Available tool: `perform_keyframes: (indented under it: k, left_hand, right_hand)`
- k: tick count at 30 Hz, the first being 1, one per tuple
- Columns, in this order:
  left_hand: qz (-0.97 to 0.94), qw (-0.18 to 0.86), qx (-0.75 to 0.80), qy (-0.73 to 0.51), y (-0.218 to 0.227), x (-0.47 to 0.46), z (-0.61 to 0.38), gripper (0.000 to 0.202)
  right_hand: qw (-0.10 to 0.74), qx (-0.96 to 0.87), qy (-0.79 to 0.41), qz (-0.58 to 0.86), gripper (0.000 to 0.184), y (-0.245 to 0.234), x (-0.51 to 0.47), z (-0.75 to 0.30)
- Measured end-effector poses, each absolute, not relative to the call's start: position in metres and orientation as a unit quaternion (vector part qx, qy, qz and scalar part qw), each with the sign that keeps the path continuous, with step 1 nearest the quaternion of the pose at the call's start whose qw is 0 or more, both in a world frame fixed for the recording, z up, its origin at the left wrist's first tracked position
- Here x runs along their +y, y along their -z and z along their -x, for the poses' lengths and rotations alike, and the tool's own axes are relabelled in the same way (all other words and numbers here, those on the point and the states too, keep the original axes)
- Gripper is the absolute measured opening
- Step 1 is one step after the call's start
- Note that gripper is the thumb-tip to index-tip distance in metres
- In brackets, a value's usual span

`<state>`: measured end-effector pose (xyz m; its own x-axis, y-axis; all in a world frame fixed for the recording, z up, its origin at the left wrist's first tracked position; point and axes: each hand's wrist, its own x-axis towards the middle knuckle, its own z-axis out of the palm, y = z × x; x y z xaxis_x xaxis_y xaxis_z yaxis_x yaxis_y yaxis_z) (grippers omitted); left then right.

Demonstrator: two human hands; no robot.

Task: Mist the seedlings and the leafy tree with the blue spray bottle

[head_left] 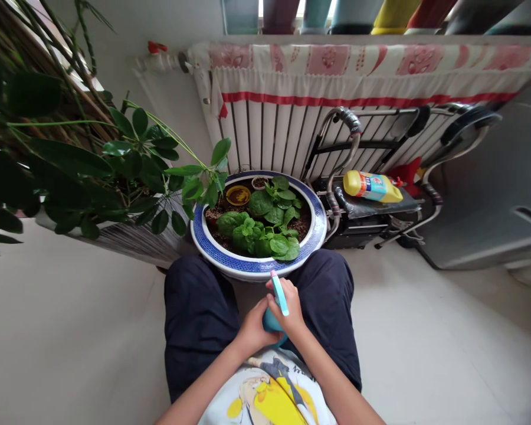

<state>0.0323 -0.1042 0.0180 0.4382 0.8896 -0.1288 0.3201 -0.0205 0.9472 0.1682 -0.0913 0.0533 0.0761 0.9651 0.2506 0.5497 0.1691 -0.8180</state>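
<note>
I have both hands on one light blue spray bottle (280, 298), held upright or nearly so, low in front of my shirt (265, 383) and between my thighs (199, 319). My left grip (254, 327) is wrapped around the body from the left; my right grip (291, 304) is closed about the head from the right, fingers hooked forward beneath it, though I cannot tell whether the trigger is pressed. The relation that counts most is the line from this head to the pot (319, 221) straight ahead of me: the head's long axis runs forward and slightly left, its pink nozzle (273, 274) leading toward the near rim. In view the tip overlaps that blue-banded rim; I judge it just short of it, but cannot be sure of the gap. Beyond the rim, the front clump of leaves (252, 236) lies nearest the nozzle, with the back clump (269, 203) behind it. My right hand is the nearer one to the pot, the left sitting lower and closer to my body. Farther off, to the right of the pot, a yellow bottle (371, 186) lies on its side on the seat of a walking frame (351, 144), well apart from either hand.
</note>
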Motion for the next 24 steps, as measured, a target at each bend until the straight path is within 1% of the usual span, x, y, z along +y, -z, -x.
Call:
perform_keyframes:
  k: [2, 3, 6, 7, 10, 12, 15, 19, 21, 24]
  left_hand:
    - [-0.661, 0.527, 0.465, -0.265, -0.0184, -0.1042, -0.0333, 0.075]
    - [-0.661, 0.529, 0.462, -0.265, -0.0187, -0.1041, -0.0337, 0.075]
    - [-0.664, 0.541, 0.439, -0.271, -0.0213, -0.104, -0.0344, 0.08]
    - [-0.665, 0.544, 0.433, -0.272, -0.0226, -0.104, -0.0345, 0.082]
    - [-0.668, 0.546, 0.426, -0.274, -0.0257, -0.1041, -0.0346, 0.084]
    - [-0.663, 0.548, 0.432, -0.274, -0.026, -0.1041, -0.0346, 0.081]
    - [-0.647, 0.554, 0.449, -0.269, -0.0243, -0.1043, -0.0338, 0.078]
    - [-0.648, 0.556, 0.438, -0.281, -0.022, -0.1046, -0.0313, 0.085]
    - [-0.654, 0.554, 0.43, -0.284, -0.0215, -0.1046, -0.0304, 0.083]
    - [-0.655, 0.55, 0.434, -0.284, -0.0208, -0.1042, -0.0301, 0.077]
  right_hand:
    - [0.454, -0.632, -0.26, 0.572, 0.022, -0.0525, -0.091, -0.169]
    - [0.459, -0.631, -0.261, 0.568, 0.02, -0.052, -0.0911, -0.1691]
    - [0.45, -0.63, -0.247, 0.583, 0.007, -0.051, -0.0922, -0.169]
    - [0.446, -0.631, -0.241, 0.587, 0.005, -0.0506, -0.0927, -0.169]
    - [0.439, -0.633, -0.237, 0.592, 0.007, -0.0497, -0.0933, -0.17]
    - [0.44, -0.629, -0.251, 0.59, 0.007, -0.0495, -0.0926, -0.1709]
    - [0.43, -0.639, -0.261, 0.582, 0.013, -0.0498, -0.091, -0.1704]
    - [0.4, -0.666, -0.221, 0.589, 0.006, -0.0497, -0.0917, -0.1661]
    - [0.397, -0.667, -0.202, 0.597, 0.009, -0.0492, -0.0924, -0.1641]
    - [0.407, -0.667, -0.209, 0.588, 0.007, -0.0486, -0.0925, -0.1628]
